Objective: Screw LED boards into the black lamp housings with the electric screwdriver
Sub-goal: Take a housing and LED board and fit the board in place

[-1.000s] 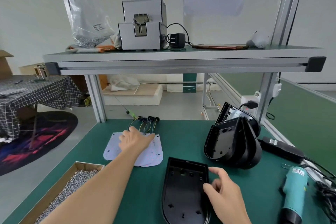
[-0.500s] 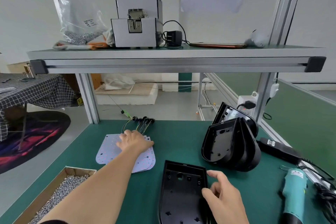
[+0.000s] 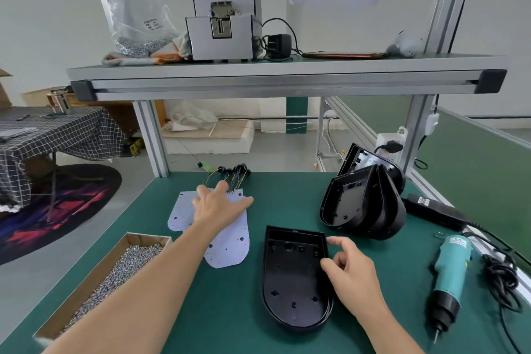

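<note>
My left hand (image 3: pixel 218 207) lies flat with fingers spread and straight on the stack of pale LED boards (image 3: pixel 230 250) at 11 o'clock on the green table (image 3: pixel 287 195). It presses down on them and grips nothing. The boards' thin wires and black connectors (image 3: pixel 234 171) fan out toward 12 o'clock, just past my fingertips.

My right hand (image 3: pixel 349 276) rests against the right rim of the black lamp housing (image 3: pixel 293 282), fingers loosely bent, with the thumb and forefinger touching the wall and not closed round it. That housing lies straight ahead at 6 o'clock, open side up, and its hollow shows moulded posts and holes.

At 8 o'clock an open cardboard box (image 3: pixel 143 238) holds a heap of small silver screws (image 3: pixel 126 264). At 2 o'clock more black housings (image 3: pixel 362 204) stand on edge, nested against each other. The teal electric screwdriver (image 3: pixel 449 270) lies at 4 o'clock, its bit pointing toward me and its black cable (image 3: pixel 501 282) coiled beside it.

On the shelf (image 3: pixel 287 66) overhead, a clear plastic bag (image 3: pixel 138 8) holds screws in its bottom, just beside a grey metal machine (image 3: pixel 224 29).
</note>
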The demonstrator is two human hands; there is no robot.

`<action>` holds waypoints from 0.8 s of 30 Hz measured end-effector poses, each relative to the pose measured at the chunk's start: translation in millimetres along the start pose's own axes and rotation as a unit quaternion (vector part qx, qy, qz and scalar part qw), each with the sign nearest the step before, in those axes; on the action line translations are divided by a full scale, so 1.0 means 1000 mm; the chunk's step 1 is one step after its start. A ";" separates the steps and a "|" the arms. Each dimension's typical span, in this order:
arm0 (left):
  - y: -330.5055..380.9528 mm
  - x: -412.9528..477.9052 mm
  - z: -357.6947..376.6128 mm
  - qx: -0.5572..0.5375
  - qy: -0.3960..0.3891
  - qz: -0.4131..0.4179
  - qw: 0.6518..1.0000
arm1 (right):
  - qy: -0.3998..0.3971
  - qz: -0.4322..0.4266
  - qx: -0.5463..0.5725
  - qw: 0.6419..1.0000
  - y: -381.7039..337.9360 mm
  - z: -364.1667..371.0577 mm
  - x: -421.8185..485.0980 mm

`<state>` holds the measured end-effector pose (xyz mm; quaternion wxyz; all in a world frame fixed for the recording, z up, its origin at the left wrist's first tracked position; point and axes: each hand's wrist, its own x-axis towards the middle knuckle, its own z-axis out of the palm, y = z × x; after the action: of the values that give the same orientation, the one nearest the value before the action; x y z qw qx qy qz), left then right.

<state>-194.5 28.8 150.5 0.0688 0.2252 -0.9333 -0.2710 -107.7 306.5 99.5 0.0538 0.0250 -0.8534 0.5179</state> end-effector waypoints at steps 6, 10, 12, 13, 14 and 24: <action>-0.013 -0.049 -0.035 -0.118 -0.008 0.037 0.992 | 0.017 0.004 -0.001 1.000 0.002 0.004 0.000; -0.017 -0.090 -0.065 -0.224 -0.078 0.058 0.970 | 0.010 -0.009 -0.024 1.000 -0.003 0.002 -0.002; -0.022 -0.112 -0.077 -0.247 -0.123 0.089 0.957 | -0.003 -0.018 -0.049 0.999 -0.006 0.000 -0.004; -0.025 -0.124 -0.082 -0.251 -0.140 0.110 0.951 | -0.010 -0.021 -0.061 0.998 -0.008 0.000 -0.006; -0.028 -0.135 -0.087 -0.256 -0.153 0.132 0.945 | -0.016 -0.022 -0.069 0.997 -0.010 0.000 -0.008; -0.053 -0.194 -0.104 -0.429 -0.117 0.126 0.887 | -0.009 -0.013 -0.047 0.999 -0.011 0.004 -0.073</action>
<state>24.6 28.3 208.1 0.0831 0.0206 -0.7479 -0.6583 -34.5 296.8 98.5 0.0538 0.0384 -0.8766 0.4767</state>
